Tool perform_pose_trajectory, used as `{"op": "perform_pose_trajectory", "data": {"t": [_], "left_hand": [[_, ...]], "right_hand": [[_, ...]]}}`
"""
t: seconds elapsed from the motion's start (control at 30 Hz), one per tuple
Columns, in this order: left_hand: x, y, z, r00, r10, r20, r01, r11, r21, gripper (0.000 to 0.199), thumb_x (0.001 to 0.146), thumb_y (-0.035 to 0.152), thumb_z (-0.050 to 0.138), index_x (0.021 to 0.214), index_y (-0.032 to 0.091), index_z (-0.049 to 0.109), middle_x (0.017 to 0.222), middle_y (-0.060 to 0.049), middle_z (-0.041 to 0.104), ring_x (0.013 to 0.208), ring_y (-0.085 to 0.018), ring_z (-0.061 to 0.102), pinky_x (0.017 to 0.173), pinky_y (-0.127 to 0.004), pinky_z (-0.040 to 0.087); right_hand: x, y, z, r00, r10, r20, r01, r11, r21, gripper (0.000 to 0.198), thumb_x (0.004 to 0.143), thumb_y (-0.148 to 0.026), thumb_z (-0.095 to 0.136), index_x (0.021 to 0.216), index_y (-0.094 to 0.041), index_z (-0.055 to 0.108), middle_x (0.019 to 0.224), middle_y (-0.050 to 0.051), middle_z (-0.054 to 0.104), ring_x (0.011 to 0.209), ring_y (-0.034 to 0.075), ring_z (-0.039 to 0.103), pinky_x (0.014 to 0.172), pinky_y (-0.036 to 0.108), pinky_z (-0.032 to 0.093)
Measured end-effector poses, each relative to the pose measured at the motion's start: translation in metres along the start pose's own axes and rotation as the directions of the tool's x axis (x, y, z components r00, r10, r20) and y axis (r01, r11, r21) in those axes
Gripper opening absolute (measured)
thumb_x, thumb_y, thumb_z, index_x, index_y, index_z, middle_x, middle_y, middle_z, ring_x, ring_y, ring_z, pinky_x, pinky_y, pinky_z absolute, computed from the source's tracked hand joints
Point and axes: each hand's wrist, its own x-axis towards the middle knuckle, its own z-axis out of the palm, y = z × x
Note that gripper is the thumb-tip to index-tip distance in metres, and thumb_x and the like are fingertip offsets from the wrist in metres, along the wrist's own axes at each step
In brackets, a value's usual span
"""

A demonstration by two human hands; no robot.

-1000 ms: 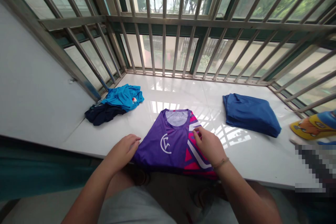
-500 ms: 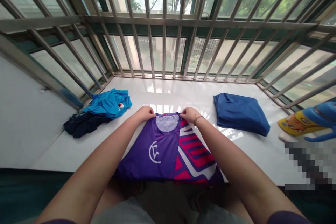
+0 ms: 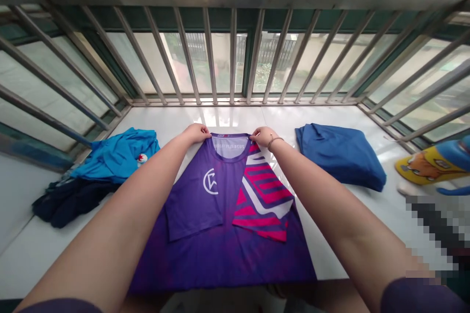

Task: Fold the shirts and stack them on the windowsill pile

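Note:
A purple T-shirt [image 3: 227, 190] with pink and white stripes on its right-hand sleeve and a round white logo lies spread front up, collar away from me. Both sleeves are folded inward over its front. My left hand [image 3: 197, 134] pinches the shirt's shoulder at the left end of the collar. At the collar's right end, my right hand [image 3: 265, 137], with a thin bracelet at the wrist, pinches the other shoulder. The shirt's lower part reaches the near edge of the ledge, and its hem is out of sight.
On the white glossy ledge [image 3: 169, 113], a crumpled bright-blue garment [image 3: 119, 154] lies at left with a dark navy one [image 3: 73, 200]. Folded blue cloth [image 3: 341, 154] sits at right, near a yellow and blue bottle [image 3: 429, 164]. Metal window bars [image 3: 233, 58] stand behind.
Both hands have moved forward, away from me, drawing the shirt farther onto the ledge. More of its body and both folded-in sleeves now show. The view has tilted lower.

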Motion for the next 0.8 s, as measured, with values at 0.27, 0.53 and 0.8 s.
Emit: {"op": "perform_pose_trajectory", "data": {"t": [0.27,0.53,0.8], "left_hand": [[0.028,0.031,-0.033,0.974,0.116,-0.194,-0.123,0.992,-0.023,0.024,0.09,0.04,0.079,0.095,0.017,0.074,0.09,-0.003,0.074,0.081,-0.018,0.063,0.081,-0.029,0.048],[-0.16,0.011,-0.04,0.895,0.423,-0.139,-0.425,0.905,0.016,0.027,0.101,0.046,0.063,0.1,0.021,0.072,0.091,-0.003,0.071,0.082,-0.019,0.063,0.081,-0.031,0.052],[-0.279,-0.045,0.052,0.865,0.501,-0.007,-0.496,0.858,0.134,0.019,0.106,0.028,0.059,0.099,0.024,0.077,0.103,-0.008,0.075,0.097,-0.024,0.069,0.089,-0.038,0.053]], "right_hand": [[0.013,-0.004,-0.035,0.972,-0.025,-0.236,0.043,0.996,0.073,0.022,0.103,-0.033,0.068,0.114,-0.016,0.079,0.106,0.007,0.081,0.086,0.017,0.07,0.084,0.027,0.051],[-0.149,0.025,-0.025,0.873,-0.393,-0.289,0.439,0.891,0.117,0.02,0.1,-0.042,0.069,0.101,-0.024,0.077,0.097,0.007,0.075,0.09,0.024,0.068,0.088,0.036,0.053],[-0.252,0.068,0.058,0.836,-0.548,-0.033,0.549,0.835,0.046,0.027,0.108,-0.04,0.058,0.105,-0.03,0.083,0.104,0.01,0.074,0.094,0.027,0.064,0.09,0.043,0.051]]}}
